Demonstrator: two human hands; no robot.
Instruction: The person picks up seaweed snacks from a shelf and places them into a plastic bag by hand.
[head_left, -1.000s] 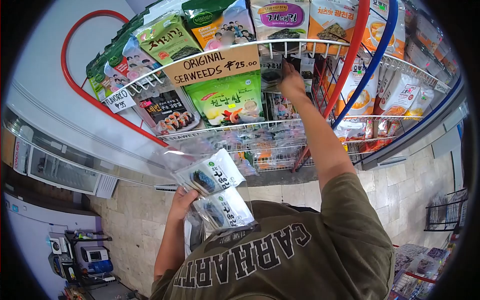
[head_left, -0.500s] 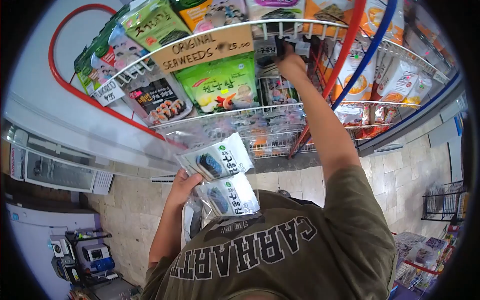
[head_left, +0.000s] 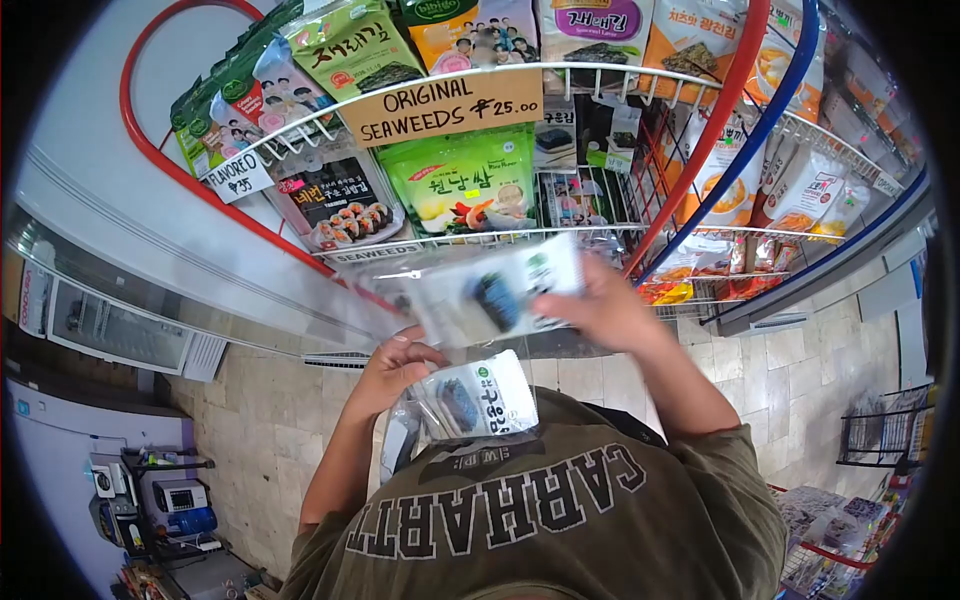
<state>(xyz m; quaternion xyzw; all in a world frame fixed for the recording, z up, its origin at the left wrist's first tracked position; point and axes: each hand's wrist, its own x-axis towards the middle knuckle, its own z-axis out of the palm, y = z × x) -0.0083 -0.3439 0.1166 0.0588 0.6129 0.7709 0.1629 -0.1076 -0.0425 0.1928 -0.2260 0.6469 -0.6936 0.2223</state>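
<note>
My right hand (head_left: 612, 312), smeared a little by motion, is closed on the right end of a white seaweed pack (head_left: 500, 292) with a dark blue picture. My left hand (head_left: 398, 372) is closed on a clear plastic wrapper holding a second white seaweed pack (head_left: 476, 400), close to my chest. The pack in my right hand is tilted just above it, and its left end overlaps the clear plastic near my left fingers. Behind both hands stands the wire rack (head_left: 600, 68) of seaweed, with a green pouch (head_left: 465, 185) beside the darker small packs (head_left: 607, 130).
A cardboard price sign (head_left: 440, 105) hangs on the upper wire shelf. Red tubing (head_left: 722, 110) and blue tubing (head_left: 768, 130) frame the rack's right side. Orange and white food packs (head_left: 715, 190) fill the neighbouring shelf. A stocked basket (head_left: 850, 545) stands low at right.
My right hand has come back from the rack's middle shelf and now grips the upper seaweed pack. That pack has moved up and right, apart from the lower one. The view has shifted slightly.
</note>
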